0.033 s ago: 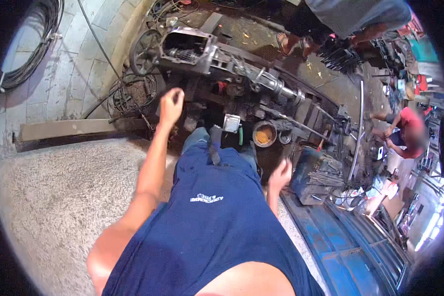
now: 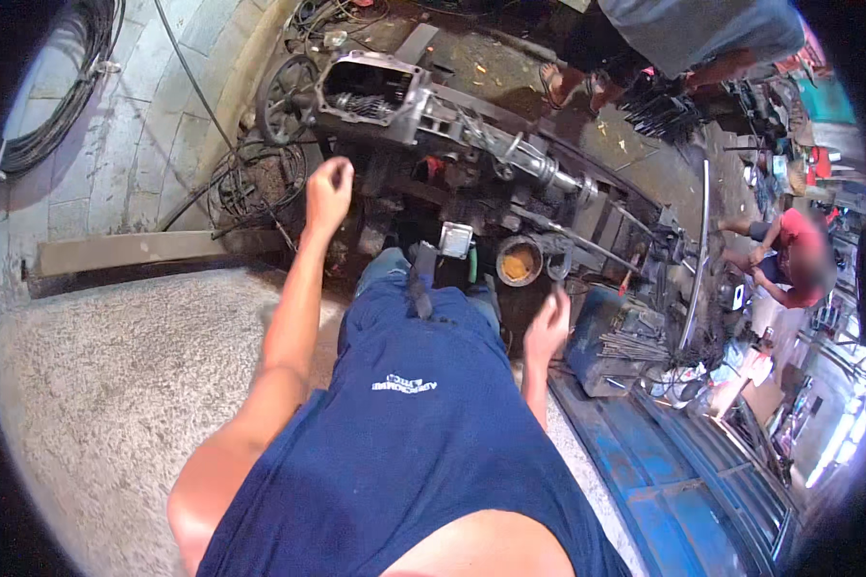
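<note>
Beyond the left hand [image 2: 328, 200], whose fingers are curled, an open metal housing [image 2: 380, 131] is seen; ahead-left of the loosely bent right hand [image 2: 547, 329], a round container [image 2: 522, 243] is placed. Whether anything is pinched cannot be told.

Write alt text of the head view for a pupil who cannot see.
The wearer's left hand and right hand are held out before a metal machine with an open-topped housing. Nearby is a round container of orange material; another person in red is at right.
</note>
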`<state>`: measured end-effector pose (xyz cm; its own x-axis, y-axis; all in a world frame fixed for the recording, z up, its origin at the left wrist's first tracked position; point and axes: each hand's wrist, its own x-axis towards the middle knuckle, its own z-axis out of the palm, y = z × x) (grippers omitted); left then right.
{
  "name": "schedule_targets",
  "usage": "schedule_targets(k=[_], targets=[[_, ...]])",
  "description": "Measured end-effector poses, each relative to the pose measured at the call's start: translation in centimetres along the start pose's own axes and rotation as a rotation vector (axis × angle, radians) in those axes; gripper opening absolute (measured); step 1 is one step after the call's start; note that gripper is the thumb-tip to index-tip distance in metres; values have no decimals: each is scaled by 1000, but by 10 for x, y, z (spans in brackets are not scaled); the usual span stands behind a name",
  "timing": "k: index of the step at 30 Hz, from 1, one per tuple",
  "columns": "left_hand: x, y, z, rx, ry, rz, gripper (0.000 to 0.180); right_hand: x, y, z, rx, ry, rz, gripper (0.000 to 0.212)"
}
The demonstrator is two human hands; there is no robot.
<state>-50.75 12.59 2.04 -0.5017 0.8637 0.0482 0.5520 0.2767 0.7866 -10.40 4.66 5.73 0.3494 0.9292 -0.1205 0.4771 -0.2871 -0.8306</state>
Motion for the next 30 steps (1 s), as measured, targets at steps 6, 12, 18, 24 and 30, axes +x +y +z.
schedule_targets(k=[6,12,18,24,30], targets=[[179,-55,-59,341,379,180,43,19,-164,138,363,-644,318,39],[311,-144,-54,286,-39,-290,70,9,-205,255,311,-641,490,50],[310,-143,-44,374,-182,-244,72,19,-197,305,-153,-408,205,51],[260,-123,-69,205,-67,-263,70,38,-219,303,33,-591,292,49],[235,-135,-73,130,117,-171,55,34,-248,280,252,-635,521,50]])
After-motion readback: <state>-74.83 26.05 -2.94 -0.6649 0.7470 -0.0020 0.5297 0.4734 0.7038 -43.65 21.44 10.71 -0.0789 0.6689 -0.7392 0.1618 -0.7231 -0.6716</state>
